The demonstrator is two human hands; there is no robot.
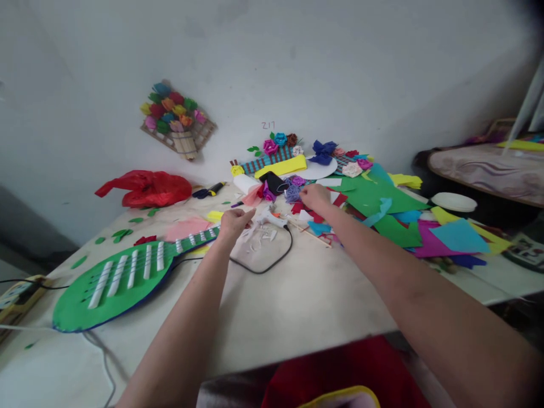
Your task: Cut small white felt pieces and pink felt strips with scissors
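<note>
Both my arms reach out over a white table (297, 300). My left hand (234, 222) hovers just left of a white glue gun (272, 218), its fingers curled in a loose pinch; what they hold, if anything, is too small to see. My right hand (314, 196) rests further back among paper scraps, fingers bent down onto a small purple paper flower (292, 194). The glue gun's black cord (266, 266) loops toward me. A green paper guitar shape (123, 280) with white strips lies to the left.
Coloured paper sheets (408, 221) pile up at the right, with a white paper plate (454, 202) beyond. A red plastic bag (147, 188) lies back left. Paper flower crafts (297, 156) stand by the wall, one bouquet (176, 119) hangs on it. A power strip (19, 294) sits far left.
</note>
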